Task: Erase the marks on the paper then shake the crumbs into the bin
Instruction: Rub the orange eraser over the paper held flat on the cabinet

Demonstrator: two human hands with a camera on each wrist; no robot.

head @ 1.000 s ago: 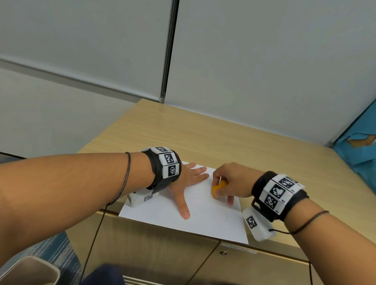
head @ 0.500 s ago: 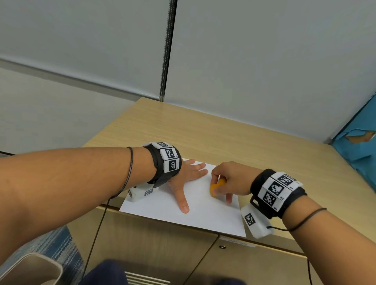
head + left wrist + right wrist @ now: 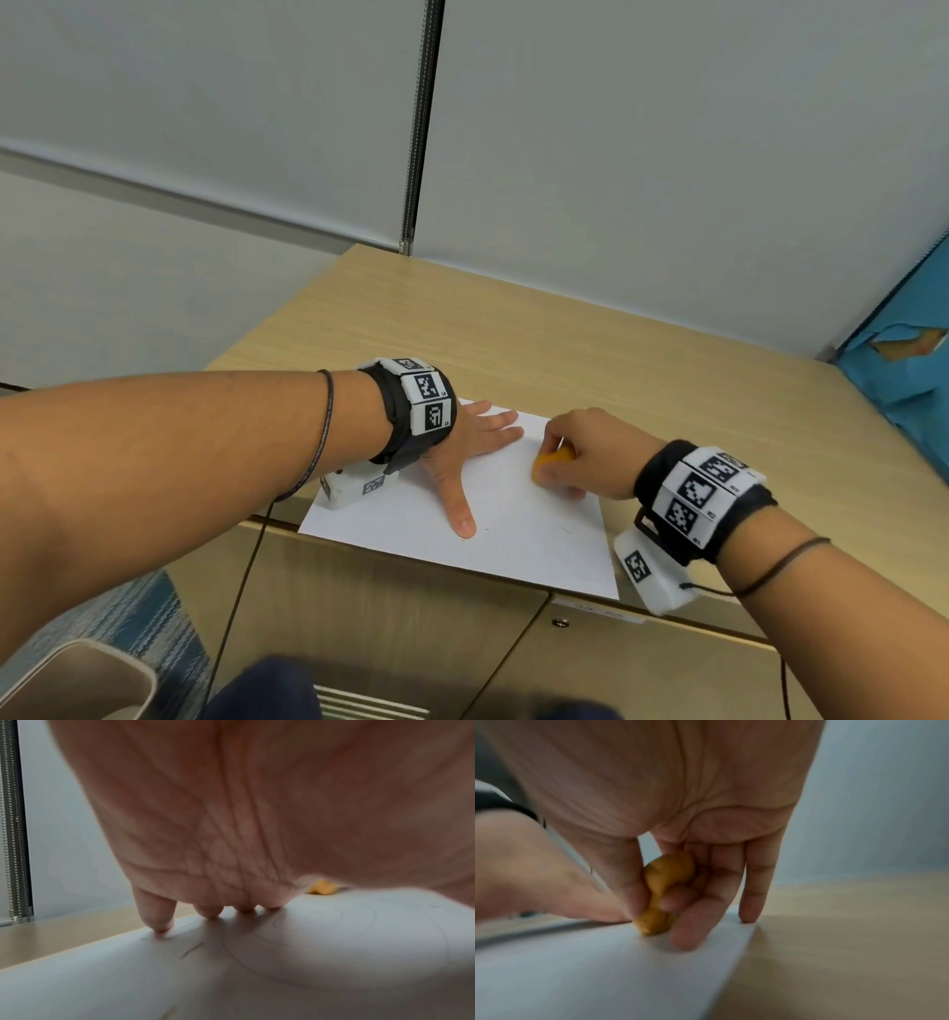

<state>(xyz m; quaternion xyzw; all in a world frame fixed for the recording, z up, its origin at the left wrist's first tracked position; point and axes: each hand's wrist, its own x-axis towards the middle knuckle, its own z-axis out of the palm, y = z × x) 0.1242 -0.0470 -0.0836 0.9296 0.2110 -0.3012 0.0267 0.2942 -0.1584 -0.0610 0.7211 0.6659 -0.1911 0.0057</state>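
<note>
The white sheet of paper (image 3: 518, 534) lies flat on the wooden desk (image 3: 565, 360), with its near edge at the near edge of the desk top. The left hand (image 3: 464, 452) lies on the left part of the sheet with straight, spread fingers and holds nothing; it only presses the paper down. The right hand (image 3: 580, 452) has its thumb and fingers curled round an orange eraser (image 3: 552, 462) and pushes its lower end on the paper, near the right edge. In the right wrist view the eraser (image 3: 666, 892) looks soft and lumpy, pinched between the thumb and two fingers, and the little finger touches the desk just beside the edge of the sheet.

The step in hand is, I think, the erasing. The left wrist view shows faint curved pencil lines (image 3: 321, 933) and some short strokes (image 3: 191, 950) on the paper, so much work remains. To do it well, the flat hand should stay close to the rubbed place, so the sheet does not wrinkle. Short strokes with moderate pressure, going away from the holding hand, are safer near the edge, where paper tears or folds easily. The bin (image 3: 77, 683) stands low on the near left, on the floor.
</note>
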